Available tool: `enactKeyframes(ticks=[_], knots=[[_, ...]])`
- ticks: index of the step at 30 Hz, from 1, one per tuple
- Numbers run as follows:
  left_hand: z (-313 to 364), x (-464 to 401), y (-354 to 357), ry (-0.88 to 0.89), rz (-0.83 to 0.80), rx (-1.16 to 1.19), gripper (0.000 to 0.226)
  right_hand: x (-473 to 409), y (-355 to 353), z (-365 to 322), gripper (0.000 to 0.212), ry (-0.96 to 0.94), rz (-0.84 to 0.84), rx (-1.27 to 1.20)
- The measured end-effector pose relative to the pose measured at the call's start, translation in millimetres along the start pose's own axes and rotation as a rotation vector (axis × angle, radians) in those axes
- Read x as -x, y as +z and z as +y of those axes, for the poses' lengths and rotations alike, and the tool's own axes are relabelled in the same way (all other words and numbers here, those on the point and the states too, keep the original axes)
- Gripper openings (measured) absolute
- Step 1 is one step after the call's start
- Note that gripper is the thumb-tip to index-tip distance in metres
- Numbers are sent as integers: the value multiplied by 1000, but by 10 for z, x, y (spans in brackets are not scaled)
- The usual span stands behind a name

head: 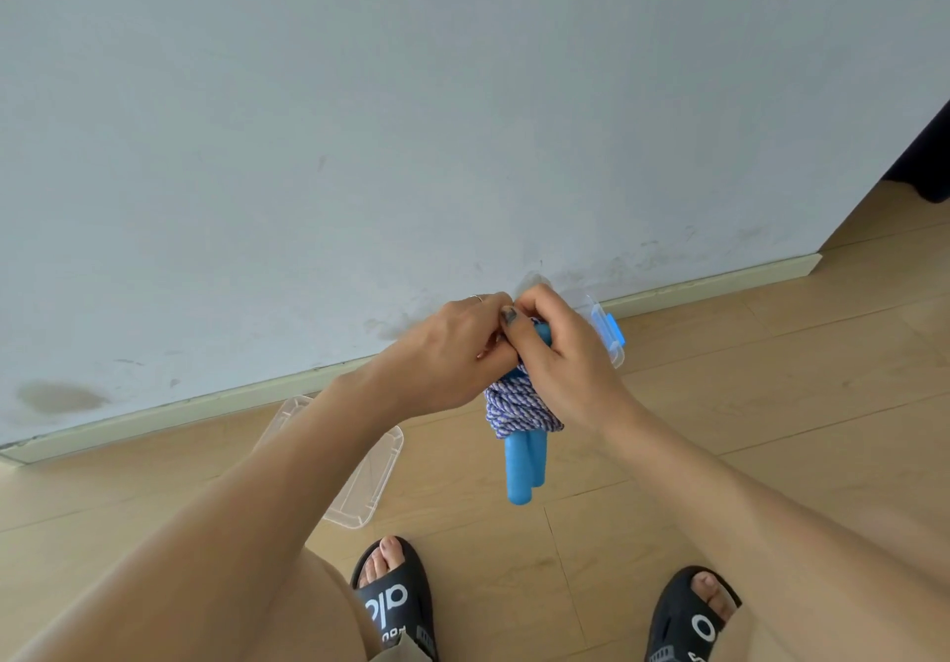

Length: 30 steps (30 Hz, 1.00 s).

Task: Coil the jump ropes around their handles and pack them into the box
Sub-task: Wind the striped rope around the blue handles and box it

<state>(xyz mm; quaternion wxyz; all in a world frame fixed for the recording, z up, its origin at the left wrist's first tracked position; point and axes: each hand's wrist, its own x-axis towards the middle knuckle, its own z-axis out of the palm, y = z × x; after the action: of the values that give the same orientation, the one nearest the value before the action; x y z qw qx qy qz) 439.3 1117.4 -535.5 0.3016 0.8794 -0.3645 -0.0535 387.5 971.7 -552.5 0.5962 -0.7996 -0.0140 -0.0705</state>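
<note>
Both hands, left (452,348) and right (565,353), pinch braided rope (519,407) coiled round smooth blue cylindrical handles (522,471).

Soft, even daylight; faint shadows; sharp focus; wide-angle bending at edges

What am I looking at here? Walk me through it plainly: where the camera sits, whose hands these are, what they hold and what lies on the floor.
There is one picture, taken by a wide-angle camera worn on a person's head, looking down past their arms to the wooden floor and their feet in black sandals. No machine is involved: these are a person's bare hands. The left hand and the right hand together grip a jump rope: its blue-and-white cord is wound around the two blue handles, which hang downward. On the floor lies a clear plastic lid. Behind the right hand, by the wall, a clear box with a blue clasp peeks out, mostly hidden.
</note>
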Motion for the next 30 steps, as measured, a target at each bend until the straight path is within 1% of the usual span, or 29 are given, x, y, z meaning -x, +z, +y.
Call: enactKeyframes(ticks=[3, 5, 8, 10, 13, 16, 18, 20, 21, 23, 25, 27, 30], knots=[[-17, -30, -1, 23, 8, 7, 17, -24, -108, -92, 17, 27, -116, 3], [-37, -64, -22, 44, 25, 10, 14, -21, -152, -119, 15, 62, -157, -29], [-71, -114, -46, 90, 49, 10, 7, -3, -163, -84, 14, 104, -142, -34], [-90, -134, -47, 134, 68, 1, 8, 2, -173, -71, 14, 125, -131, -38], [-101, -178, -56, 144, 86, -3, 11, -17, -197, -90, 14, 109, -113, -13], [-73, -202, -4, 113, 90, 20, 15, -23, -219, -48, 14, 110, -101, 17], [-35, -180, 57, 68, 68, 50, 17, 2, -224, -14, 15, 142, -95, -23], [-15, -165, 78, -47, 26, 174, 6, 12, -207, -19, 17, 182, -76, -115], [-2, -171, 73, -107, 9, 255, 5, -1, -201, -29, 17, 196, -60, -161], [43, -188, 73, -154, 4, 349, 10, -43, -193, -42, 13, 214, -20, -210], [80, -197, 95, -163, 18, 347, 9, -70, -172, -40, 9, 242, 13, -203], [96, -199, 140, -171, 45, 286, 7, -58, -130, -2, 7, 274, 68, -201], [86, -196, 195, -161, 89, 204, 5, -38, -50, 22, 8, 267, 134, -223]])
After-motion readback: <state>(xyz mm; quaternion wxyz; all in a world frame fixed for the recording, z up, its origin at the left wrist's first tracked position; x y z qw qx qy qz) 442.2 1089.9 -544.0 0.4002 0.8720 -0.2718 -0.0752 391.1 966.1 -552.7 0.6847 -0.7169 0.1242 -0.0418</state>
